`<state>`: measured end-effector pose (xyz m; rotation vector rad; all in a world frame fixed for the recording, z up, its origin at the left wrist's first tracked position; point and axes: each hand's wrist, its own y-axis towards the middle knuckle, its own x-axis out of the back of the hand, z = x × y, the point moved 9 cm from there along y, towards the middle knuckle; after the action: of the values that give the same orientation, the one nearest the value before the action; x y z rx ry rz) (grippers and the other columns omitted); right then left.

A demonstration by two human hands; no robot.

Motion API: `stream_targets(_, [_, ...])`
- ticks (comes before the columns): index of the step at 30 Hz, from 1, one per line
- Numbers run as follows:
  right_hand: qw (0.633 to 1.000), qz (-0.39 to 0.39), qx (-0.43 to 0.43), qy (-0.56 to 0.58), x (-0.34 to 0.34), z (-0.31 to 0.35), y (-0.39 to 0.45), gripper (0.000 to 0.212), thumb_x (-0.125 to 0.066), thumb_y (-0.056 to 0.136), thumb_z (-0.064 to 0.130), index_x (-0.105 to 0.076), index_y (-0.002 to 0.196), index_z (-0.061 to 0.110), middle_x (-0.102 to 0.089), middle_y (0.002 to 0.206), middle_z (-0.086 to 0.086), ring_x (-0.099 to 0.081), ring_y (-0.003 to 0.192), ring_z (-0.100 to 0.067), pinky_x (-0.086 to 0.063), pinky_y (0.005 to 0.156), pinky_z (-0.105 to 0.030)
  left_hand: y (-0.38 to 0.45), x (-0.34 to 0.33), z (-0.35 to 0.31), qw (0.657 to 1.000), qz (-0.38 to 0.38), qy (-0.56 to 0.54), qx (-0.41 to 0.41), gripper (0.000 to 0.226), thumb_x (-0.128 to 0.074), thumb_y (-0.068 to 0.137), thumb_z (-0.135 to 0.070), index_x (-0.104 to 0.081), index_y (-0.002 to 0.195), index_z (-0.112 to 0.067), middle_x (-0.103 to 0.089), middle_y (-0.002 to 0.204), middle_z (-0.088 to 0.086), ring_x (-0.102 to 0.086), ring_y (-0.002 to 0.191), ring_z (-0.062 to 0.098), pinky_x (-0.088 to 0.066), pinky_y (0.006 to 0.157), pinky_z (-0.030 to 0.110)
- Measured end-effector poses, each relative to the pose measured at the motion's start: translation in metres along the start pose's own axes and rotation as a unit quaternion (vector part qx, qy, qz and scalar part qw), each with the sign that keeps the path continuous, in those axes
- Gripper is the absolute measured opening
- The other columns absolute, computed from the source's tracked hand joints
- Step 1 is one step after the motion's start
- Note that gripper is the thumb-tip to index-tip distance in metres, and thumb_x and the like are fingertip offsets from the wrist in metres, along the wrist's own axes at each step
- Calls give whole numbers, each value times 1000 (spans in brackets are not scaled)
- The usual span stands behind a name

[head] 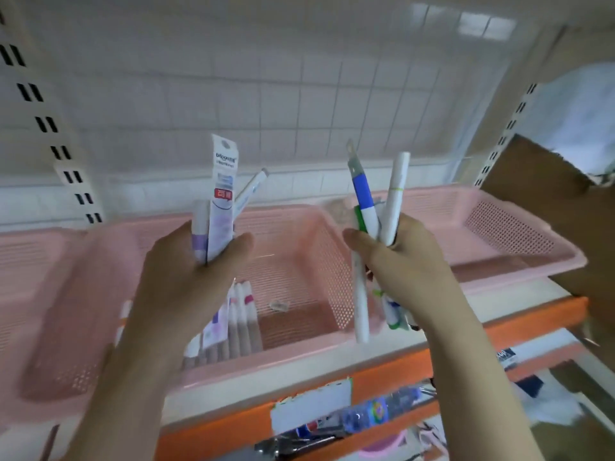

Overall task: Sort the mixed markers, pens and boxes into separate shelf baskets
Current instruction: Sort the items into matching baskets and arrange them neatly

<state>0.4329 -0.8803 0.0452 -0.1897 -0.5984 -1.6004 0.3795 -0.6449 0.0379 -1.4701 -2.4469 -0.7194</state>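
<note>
The left hand [186, 271] hides the middle of its packets [222, 194], whose print is too blurred to read. The right hand [396, 257] covers the middles of its pens [364, 201]. The left basket [20, 261] and the cardboard [565, 227] are cut by the edges.

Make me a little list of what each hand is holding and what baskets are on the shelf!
left hand: grips a bunch of white packets with purple print, standing upright
right hand: grips a bunch of pens, one with a blue band, one with green
middle basket: pink, under both hands, holds a few white packets near its front
right basket: pink, shallower; contents cannot be told
shelf edge: orange, with a torn white label
</note>
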Motion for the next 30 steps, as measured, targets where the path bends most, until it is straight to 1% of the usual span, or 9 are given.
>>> stream_targets(4, [1000,-4,10,4,47,-31,37,22,-62,84,27,-56,76,8,-58,62,-8,-51,52,-12,-44,50,-26,6,-60,-27,1000,5,-13,8,22,-66,81,-31,-62,73,-11,-61,56,7,-57,51,17,-41,55,26])
stream_targets(7, [1000,11,24,15,85,-57,68,21,-63,84,28,-61,80,7,-64,70,-7,-55,56,-12,-48,53,-28,3,-113,-46,1000,1,-13,27,23,-65,81,-32,-62,70,-13,-64,56,-2,-57,43,9,-39,49,23])
stream_targets(9, [999,24,30,11,110,-76,91,19,-63,84,28,-62,78,10,-64,66,-3,-54,50,-7,-46,50,-24,1,-149,-63,999,-15,-22,32,23,-64,81,-31,-60,66,-14,-64,56,-6,-59,47,5,-40,46,20])
stream_targets(12, [1000,21,15,1,148,-111,128,20,-65,84,28,-63,78,9,-56,53,2,-49,44,-6,-46,52,-29,4,-212,-94,999,-9,-20,24,22,-62,81,-32,-58,68,-14,-64,58,-3,-60,51,7,-40,45,10])
stream_targets(16, [999,37,-5,-16,175,-152,160,20,-65,83,24,-61,79,5,-58,55,0,-46,37,-3,-43,46,-26,18,-286,-113,998,45,32,44,21,-59,82,-37,-65,67,-23,-67,64,4,-63,56,13,-49,56,23])
stream_targets(19, [997,72,-1,-35,181,-172,172,19,-65,84,22,-59,71,9,-55,53,0,-47,37,-4,-41,44,-24,27,-319,-98,985,94,99,104,33,-60,82,-38,-63,64,-10,-68,66,9,-66,62,20,-51,61,30])
stream_targets(23, [989,125,8,-73,174,-187,179,16,-63,85,20,-57,70,18,-57,60,1,-55,57,-14,-39,52,-26,34,-336,-74,959,137,214,127,35,-59,83,-35,-47,57,-14,-51,52,1,-52,51,15,-32,47,24])
stream_targets(27, [981,169,-11,-94,161,-196,180,11,-59,85,20,-54,77,15,-56,70,-1,-53,63,-15,-34,52,-27,31,-354,-62,939,203,255,106,10,-51,87,-28,-57,85,-21,-52,62,-4,-51,58,10,-31,48,23])
stream_targets(30, [978,181,-24,-101,156,-199,179,8,-58,84,19,-54,79,14,-57,74,-1,-53,65,-13,-34,51,-26,21,-368,-51,920,272,258,113,24,-45,92,-28,-60,111,-24,-59,76,-4,-50,63,10,-35,56,23])
